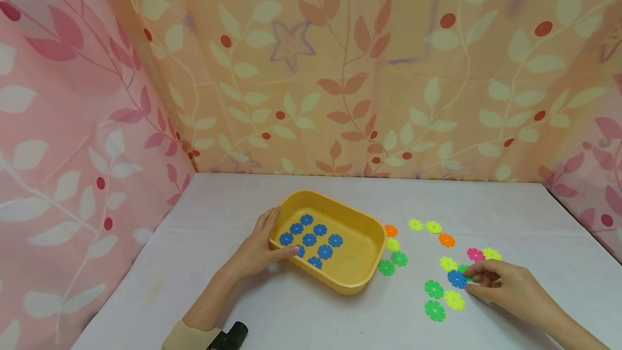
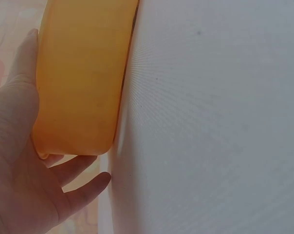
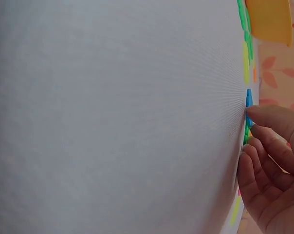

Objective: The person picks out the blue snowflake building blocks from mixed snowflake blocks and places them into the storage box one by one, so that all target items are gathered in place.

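My left hand [image 1: 257, 250] grips the left end of a yellow plastic basin [image 1: 362, 255], the thumb lying over its near rim and the other fingers around the outside. Several blue notched plastic discs [image 1: 309, 239] lie flat inside it, one partly covered by the thumb. In the left wrist view, the basin's orange-looking outer wall [image 2: 83, 87] sits against the palm. On the right, my right hand [image 1: 510, 285] pinches the edge of another blue notched disc [image 1: 455, 279] between thumb and forefinger, low at the tabletop. A green disc [image 1: 464, 270] is partly hidden behind these fingertips.
Around the right hand lie green discs [image 1: 434, 289], yellow discs [image 1: 454, 300] and a pink disc [image 1: 475, 255]. More discs, including an orange disc [image 1: 446, 240], lie between hand and basin. White cloth covers the table [image 1: 311, 323]; a patterned curtain [image 1: 340, 69] hangs behind.
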`<state>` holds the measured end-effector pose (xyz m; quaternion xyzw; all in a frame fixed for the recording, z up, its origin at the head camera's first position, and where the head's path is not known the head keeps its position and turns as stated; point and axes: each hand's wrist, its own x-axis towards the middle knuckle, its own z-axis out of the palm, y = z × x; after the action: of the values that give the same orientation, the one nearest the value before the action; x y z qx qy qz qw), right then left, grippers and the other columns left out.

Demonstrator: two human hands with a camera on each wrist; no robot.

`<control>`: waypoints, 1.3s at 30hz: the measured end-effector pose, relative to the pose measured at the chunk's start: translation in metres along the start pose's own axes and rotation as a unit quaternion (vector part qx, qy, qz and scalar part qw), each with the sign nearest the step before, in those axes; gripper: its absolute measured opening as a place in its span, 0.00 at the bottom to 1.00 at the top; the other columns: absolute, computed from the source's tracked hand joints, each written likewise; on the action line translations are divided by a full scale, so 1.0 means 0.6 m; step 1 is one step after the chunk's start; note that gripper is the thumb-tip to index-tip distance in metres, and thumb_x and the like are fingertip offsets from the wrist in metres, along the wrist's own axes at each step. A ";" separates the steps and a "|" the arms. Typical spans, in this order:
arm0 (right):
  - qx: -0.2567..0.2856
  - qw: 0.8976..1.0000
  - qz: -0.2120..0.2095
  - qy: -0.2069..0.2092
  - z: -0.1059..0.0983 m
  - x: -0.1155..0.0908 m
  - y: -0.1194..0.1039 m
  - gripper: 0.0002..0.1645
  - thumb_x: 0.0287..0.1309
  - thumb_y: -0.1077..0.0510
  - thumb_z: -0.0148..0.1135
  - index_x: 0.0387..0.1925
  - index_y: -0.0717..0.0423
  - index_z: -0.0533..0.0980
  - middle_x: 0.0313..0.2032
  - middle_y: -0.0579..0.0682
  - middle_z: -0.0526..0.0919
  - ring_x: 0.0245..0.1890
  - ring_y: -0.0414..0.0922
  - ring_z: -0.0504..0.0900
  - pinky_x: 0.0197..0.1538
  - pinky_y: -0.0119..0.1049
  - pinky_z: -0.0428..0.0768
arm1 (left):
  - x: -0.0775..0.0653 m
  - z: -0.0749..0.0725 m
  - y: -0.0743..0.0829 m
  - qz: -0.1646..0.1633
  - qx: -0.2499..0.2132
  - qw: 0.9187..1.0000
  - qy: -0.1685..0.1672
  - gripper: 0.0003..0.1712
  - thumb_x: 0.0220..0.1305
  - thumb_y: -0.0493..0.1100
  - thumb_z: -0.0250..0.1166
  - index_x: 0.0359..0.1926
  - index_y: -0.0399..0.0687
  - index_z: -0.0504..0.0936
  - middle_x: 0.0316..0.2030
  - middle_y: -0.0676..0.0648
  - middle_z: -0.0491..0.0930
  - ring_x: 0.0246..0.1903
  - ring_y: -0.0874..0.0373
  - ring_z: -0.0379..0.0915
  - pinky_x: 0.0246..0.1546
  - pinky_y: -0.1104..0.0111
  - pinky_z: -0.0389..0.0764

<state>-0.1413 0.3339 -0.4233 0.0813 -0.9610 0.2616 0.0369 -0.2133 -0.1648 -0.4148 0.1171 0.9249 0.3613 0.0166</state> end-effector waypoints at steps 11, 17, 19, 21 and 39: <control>-0.006 1.000 0.011 -0.007 0.000 -0.001 -0.005 0.11 0.48 0.51 0.76 0.33 0.47 0.83 0.25 0.38 0.76 0.26 0.32 0.71 0.31 0.27 0.76 | 0.001 0.000 -0.001 -0.002 0.000 1.000 -0.001 0.65 0.49 0.70 0.70 0.78 0.57 0.43 0.75 0.52 0.44 0.68 0.43 0.56 0.64 0.45 0.62; -0.014 1.000 0.012 -0.008 0.000 0.000 -0.006 0.11 0.48 0.50 0.76 0.32 0.47 0.83 0.24 0.38 0.75 0.25 0.32 0.71 0.30 0.28 0.74 | 0.000 0.000 0.000 0.002 -0.003 1.000 -0.001 0.66 0.49 0.70 0.70 0.78 0.55 0.43 0.75 0.52 0.44 0.68 0.43 0.57 0.63 0.45 0.62; -0.014 1.000 0.014 -0.008 0.000 0.000 -0.006 0.11 0.48 0.49 0.76 0.32 0.47 0.83 0.24 0.37 0.75 0.25 0.32 0.71 0.30 0.28 0.73 | 0.001 0.000 -0.001 0.004 -0.004 1.000 -0.001 0.66 0.49 0.70 0.70 0.78 0.54 0.43 0.75 0.51 0.44 0.68 0.42 0.57 0.63 0.45 0.62; -0.011 1.000 0.015 -0.005 -0.001 0.001 -0.007 0.12 0.47 0.48 0.76 0.31 0.47 0.84 0.23 0.37 0.76 0.24 0.32 0.71 0.29 0.28 0.73 | 0.001 -0.001 -0.001 0.005 -0.004 1.000 -0.002 0.66 0.49 0.70 0.70 0.78 0.54 0.43 0.75 0.51 0.44 0.68 0.42 0.57 0.63 0.45 0.62; 0.144 0.988 -0.031 -0.054 -0.015 0.062 -0.101 0.13 0.53 0.49 0.73 0.37 0.50 0.84 0.28 0.44 0.81 0.31 0.39 0.77 0.35 0.30 0.81 | 0.003 0.000 -0.001 0.011 -0.008 1.000 -0.001 0.66 0.49 0.68 0.71 0.78 0.53 0.43 0.75 0.48 0.44 0.67 0.42 0.57 0.63 0.45 0.63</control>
<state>-0.1668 0.2820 -0.3811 0.1298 -0.9109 0.3912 -0.0188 -0.2153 -0.1651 -0.4151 0.1274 0.9207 0.3685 0.0147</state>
